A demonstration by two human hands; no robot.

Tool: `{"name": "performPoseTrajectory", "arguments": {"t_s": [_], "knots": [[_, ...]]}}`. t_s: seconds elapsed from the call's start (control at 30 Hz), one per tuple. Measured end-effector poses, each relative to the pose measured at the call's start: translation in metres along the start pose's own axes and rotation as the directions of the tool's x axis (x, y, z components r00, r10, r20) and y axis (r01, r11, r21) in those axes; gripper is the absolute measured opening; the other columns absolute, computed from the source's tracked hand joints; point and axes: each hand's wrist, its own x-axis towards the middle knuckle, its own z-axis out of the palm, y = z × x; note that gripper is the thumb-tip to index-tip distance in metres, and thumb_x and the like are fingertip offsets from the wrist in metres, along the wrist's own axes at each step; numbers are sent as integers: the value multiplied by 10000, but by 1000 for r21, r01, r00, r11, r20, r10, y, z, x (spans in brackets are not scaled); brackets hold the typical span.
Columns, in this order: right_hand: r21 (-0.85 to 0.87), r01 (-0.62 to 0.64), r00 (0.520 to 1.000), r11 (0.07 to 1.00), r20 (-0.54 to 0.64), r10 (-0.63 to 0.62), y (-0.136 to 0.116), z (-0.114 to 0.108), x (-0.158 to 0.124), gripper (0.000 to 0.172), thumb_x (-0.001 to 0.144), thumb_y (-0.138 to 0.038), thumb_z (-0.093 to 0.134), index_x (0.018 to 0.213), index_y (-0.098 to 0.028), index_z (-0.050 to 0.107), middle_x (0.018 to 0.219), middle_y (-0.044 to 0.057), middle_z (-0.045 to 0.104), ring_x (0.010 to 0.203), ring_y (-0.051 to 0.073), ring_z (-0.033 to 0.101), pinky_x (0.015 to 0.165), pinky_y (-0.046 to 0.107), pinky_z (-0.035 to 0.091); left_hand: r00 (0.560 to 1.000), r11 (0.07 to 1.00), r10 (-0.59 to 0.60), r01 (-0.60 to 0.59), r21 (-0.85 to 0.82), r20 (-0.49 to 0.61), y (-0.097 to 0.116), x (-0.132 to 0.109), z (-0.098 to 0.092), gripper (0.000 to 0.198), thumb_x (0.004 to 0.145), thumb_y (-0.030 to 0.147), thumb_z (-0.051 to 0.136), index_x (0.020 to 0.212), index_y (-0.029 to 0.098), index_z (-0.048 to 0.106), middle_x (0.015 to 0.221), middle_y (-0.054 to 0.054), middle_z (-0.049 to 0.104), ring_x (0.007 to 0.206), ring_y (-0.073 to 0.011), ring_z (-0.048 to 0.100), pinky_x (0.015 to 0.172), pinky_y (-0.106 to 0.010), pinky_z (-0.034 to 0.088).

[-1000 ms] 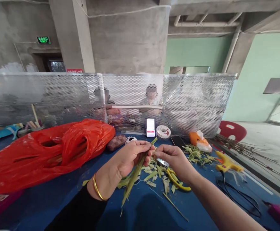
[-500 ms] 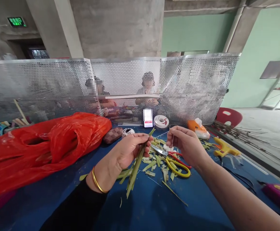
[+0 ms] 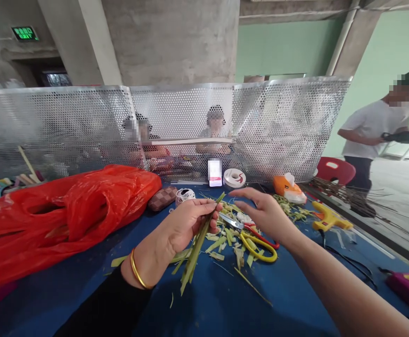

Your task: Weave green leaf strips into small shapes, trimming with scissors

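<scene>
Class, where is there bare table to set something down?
The near middle of the blue table, bordered by the held leaf strips, thin stem and right forearm; also the stretch between the red bag and black sleeve. It is crowded around the scissors, among leaf scraps.

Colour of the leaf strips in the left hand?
The leaf strips are yellowish green; head view shows best.

My left hand [image 3: 186,221] was pinching, the fingers [image 3: 214,223] curled beneath the thumb [image 3: 205,208], and my left wrist [image 3: 159,255] slanted inward. My right hand [image 3: 269,213] stood away from it, its thumb [image 3: 247,208] and index finger [image 3: 244,192] apart, and my right forearm [image 3: 331,276] was stretched forward.
</scene>
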Motion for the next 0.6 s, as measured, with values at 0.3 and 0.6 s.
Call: {"name": "performPoseTrajectory", "arguments": {"t_s": [0.3, 0.6], "knots": [[439, -253, 960, 862, 224, 168, -10, 33, -13, 189, 796, -368, 648, 770, -186, 694, 776, 27, 688, 787, 191, 614, 764, 334, 456, 998, 993, 47, -51, 106, 49, -3, -2, 1, 137, 850, 160, 571, 757, 103, 653, 647, -4, 575, 489, -56, 543, 503, -163, 450], [736, -516, 855, 438, 413, 313, -18, 26, -12, 248, 717, -355, 724, 715, -161, 571, 548, -76, 472, 366, 7, 241, 357, 168, 187, 995, 988, 57, -68, 136, 83, -6, -1, 2, 87, 805, 149, 607, 750, 114, 664, 670, 3, 585, 491, -43, 534, 515, -158, 439]]}}
